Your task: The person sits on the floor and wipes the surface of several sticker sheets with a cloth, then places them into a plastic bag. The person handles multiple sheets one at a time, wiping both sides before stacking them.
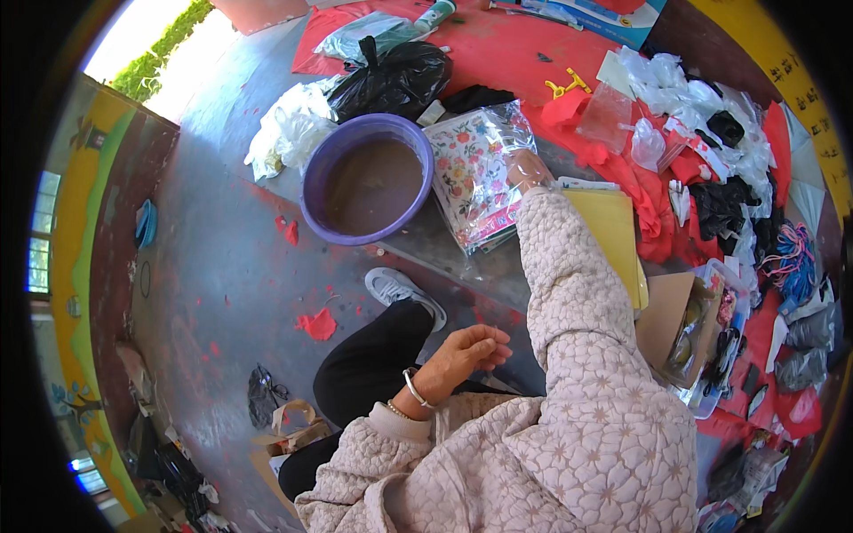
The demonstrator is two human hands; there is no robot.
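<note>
At the upper middle lies a flat floral-printed package (468,169) in clear, shiny plastic, white with red, blue and green flowers and a pink strip along its lower edge. My right hand (528,170) has hold of its right side, the fingertips partly hidden by the plastic's glare. Just left of the package stands a purple basin (313,206) with murky brown water. My left hand (458,360), wearing a silver bangle, hovers over my lap near my knee. Its fingers are loosely bent and slightly apart, with nothing visible in them.
Yellow folders (604,233) lie under my right forearm. A cardboard box (668,322) and a clear plastic bin (708,401) stand at right, beside heaped bags on red cloth (498,49). Behind the basin sit a black bag (391,82) and a white bag (289,126).
</note>
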